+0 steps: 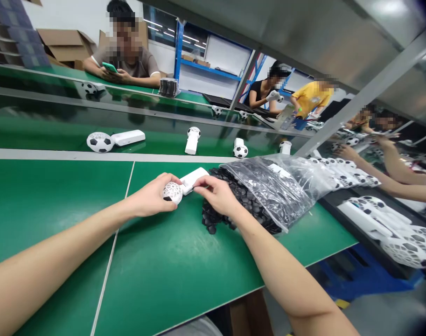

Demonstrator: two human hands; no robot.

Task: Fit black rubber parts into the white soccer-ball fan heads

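My left hand point(153, 195) grips the round end of a white handheld device point(194, 180), which has a soccer-ball pattern with one black patch showing. The device's white handle points away to the right. Beside that handle, my right hand point(218, 195) has its thumb and forefinger pinched together at something small and dark that I cannot make out. Just past my right hand, many small black pieces point(210, 218) spill from a clear plastic bag point(286, 186) onto the green table point(157, 261).
Similar devices point(100, 142) lie along the strip behind the table. A black tray point(368, 219) of them stands at the right, where another person's arms point(401, 189) reach in. Across the line a person point(129, 56) holds a phone. A slanted metal post point(356, 102) rises at the right.
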